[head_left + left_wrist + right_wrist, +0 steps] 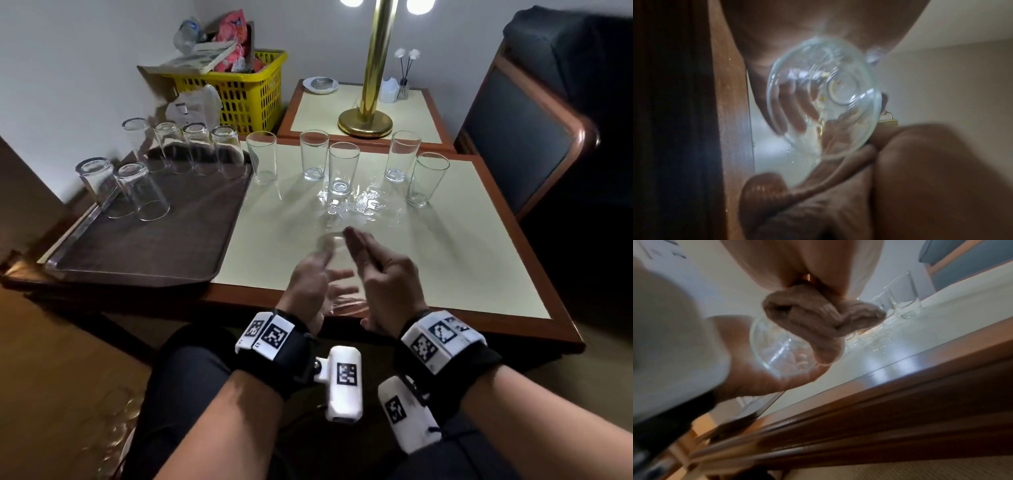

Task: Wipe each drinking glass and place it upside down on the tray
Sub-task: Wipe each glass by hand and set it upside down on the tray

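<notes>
A clear drinking glass [337,270] is gripped on its side by the left hand [310,284], above the near edge of the cream-topped wooden table [462,240]. A bunched beige cloth [818,324] is pinched by the right hand [387,274] at the glass mouth. Six inverted glasses [137,192] stand on the dark brown tray [154,246]; five upright glasses [342,171] remain on the table.
</notes>
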Demonstrator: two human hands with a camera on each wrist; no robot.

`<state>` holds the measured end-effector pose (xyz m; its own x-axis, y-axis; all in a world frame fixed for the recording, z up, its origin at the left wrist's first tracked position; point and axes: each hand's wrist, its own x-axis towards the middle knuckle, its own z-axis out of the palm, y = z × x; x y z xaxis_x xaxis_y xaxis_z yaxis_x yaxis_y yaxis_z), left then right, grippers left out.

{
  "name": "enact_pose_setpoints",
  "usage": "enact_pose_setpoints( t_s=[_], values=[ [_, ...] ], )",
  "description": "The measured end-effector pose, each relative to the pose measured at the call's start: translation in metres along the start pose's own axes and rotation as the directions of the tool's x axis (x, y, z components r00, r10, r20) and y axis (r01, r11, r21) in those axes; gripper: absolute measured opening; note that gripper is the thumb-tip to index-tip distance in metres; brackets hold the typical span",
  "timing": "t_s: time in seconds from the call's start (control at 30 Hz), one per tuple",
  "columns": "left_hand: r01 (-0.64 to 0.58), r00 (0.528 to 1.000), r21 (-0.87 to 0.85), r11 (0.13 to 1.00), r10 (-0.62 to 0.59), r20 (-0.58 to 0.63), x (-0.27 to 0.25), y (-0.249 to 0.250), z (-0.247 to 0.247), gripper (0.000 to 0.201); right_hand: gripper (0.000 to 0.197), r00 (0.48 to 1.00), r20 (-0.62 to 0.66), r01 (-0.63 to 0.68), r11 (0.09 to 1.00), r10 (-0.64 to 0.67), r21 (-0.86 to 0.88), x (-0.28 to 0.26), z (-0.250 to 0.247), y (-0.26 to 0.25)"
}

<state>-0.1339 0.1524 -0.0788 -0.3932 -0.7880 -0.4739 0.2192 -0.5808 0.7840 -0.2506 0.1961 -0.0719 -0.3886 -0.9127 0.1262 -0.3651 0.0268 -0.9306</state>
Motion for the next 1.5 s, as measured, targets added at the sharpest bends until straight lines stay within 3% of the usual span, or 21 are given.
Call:
enact_pose_setpoints(
  t_s=[0.07,0.13,0.2,0.23,0.3,0.37,0.43,0.5,0.57,0.63,0.7,0.8,0.87,0.93,1.03,1.1,1.17,1.23,1.33,1.4,1.5],
  values=[
    [-0.049,0.995,0.077,0.996,0.042,0.089,-0.001,-0.004,0.0,0.034,0.032,0.993,-0.078,-0.086,0.996,0.089,0.036,0.011,-0.009,0.003],
    [-0.127,0.991,0.066,0.99,0.129,-0.036,0.001,-0.004,0.002,0.052,0.029,0.995,-0.002,-0.1,0.992,0.101,0.08,0.009,-0.01,0.004],
    [-0.114,0.973,-0.023,0.993,0.107,-0.206,0.002,-0.002,0.003,0.07,0.028,0.991,0.129,-0.034,0.998,0.027,0.054,-0.004,-0.003,0.0],
    [-0.071,0.977,-0.05,0.996,0.06,-0.204,0.004,-0.003,0.002,0.07,0.031,0.989,0.147,0.0,1.0,-0.004,0.026,-0.007,-0.001,0.0],
    [-0.002,0.999,0.001,1.0,0.002,-0.034,0.001,-0.005,0.004,0.048,0.027,0.997,0.071,-0.007,1.0,0.006,0.016,0.0,-0.003,0.001],
    [-0.059,0.997,0.02,0.998,0.058,0.053,-0.003,-0.009,0.005,0.037,0.026,0.999,-0.007,-0.049,0.998,0.05,0.047,0.01,-0.009,0.002],
    [-0.144,0.988,-0.011,0.989,0.143,-0.057,0.001,-0.013,0.005,0.068,0.02,0.999,0.032,-0.03,0.997,0.028,0.07,0.008,-0.01,0.001],
    [-0.136,0.977,-0.091,0.986,0.118,-0.177,0.004,-0.014,0.006,0.085,0.035,0.991,0.129,0.03,0.999,-0.035,0.038,-0.005,-0.008,-0.004],
    [-0.022,0.997,-0.093,0.995,0.015,-0.08,0.004,-0.015,0.005,0.065,0.03,0.991,0.122,0.045,0.999,-0.048,0.022,-0.011,-0.01,-0.002],
    [-0.028,0.998,-0.004,1.0,0.028,0.059,0.0,-0.019,0.008,0.045,0.024,0.999,-0.039,-0.016,1.0,0.017,0.017,-0.001,-0.018,0.006],
    [-0.132,0.991,-0.019,0.991,0.132,-0.014,0.002,-0.024,0.009,0.063,0.028,0.997,-0.057,-0.054,0.998,0.055,0.014,0.0,-0.021,0.008],
    [-0.148,0.968,-0.1,0.984,0.123,-0.219,0.006,-0.024,0.006,0.077,0.031,0.988,0.151,-0.004,1.0,0.008,-0.026,-0.021,-0.014,-0.001],
    [-0.025,0.998,-0.07,0.997,0.02,-0.065,0.006,-0.023,-0.002,0.062,0.029,0.989,0.144,-0.036,0.999,0.034,0.011,-0.02,-0.013,-0.006],
    [-0.045,0.995,0.016,0.999,0.043,0.087,0.002,-0.024,-0.004,0.046,0.023,0.996,0.014,-0.09,0.996,0.09,0.027,-0.006,-0.016,-0.001],
    [-0.145,0.985,-0.031,0.989,0.141,-0.102,0.003,-0.022,-0.003,0.073,0.027,0.998,0.025,-0.06,0.998,0.06,-0.011,-0.005,-0.011,-0.001],
    [-0.082,0.979,-0.068,0.994,0.068,-0.192,0.005,-0.018,-0.006,0.085,0.031,0.991,0.132,-0.011,0.998,0.019,-0.06,-0.016,-0.003,0.001],
    [0.049,0.997,-0.028,0.998,-0.05,-0.05,0.002,-0.015,-0.01,0.063,0.032,0.994,0.106,-0.025,0.996,0.033,-0.083,-0.013,-0.002,0.001],
    [0.014,0.996,0.031,0.999,-0.016,0.093,-0.004,-0.015,-0.008,0.042,0.028,0.996,-0.008,-0.087,0.995,0.087,-0.052,0.001,-0.008,0.003],
    [-0.145,0.983,-0.01,0.989,0.143,-0.116,-0.003,-0.012,0.0,0.061,0.027,0.997,0.04,-0.073,0.997,0.073,0.001,0.001,-0.008,0.0],
    [-0.108,0.971,-0.047,0.993,0.095,-0.221,-0.002,-0.005,-0.001,0.069,0.031,0.99,0.14,0.017,1.0,-0.014,-0.017,-0.013,-0.002,-0.004],
    [-0.006,1.0,0.008,1.0,0.006,0.021,-0.007,0.002,-0.004,0.048,0.029,0.999,0.024,-0.039,0.999,0.039,0.005,0.0,-0.005,-0.008]
  ],
)
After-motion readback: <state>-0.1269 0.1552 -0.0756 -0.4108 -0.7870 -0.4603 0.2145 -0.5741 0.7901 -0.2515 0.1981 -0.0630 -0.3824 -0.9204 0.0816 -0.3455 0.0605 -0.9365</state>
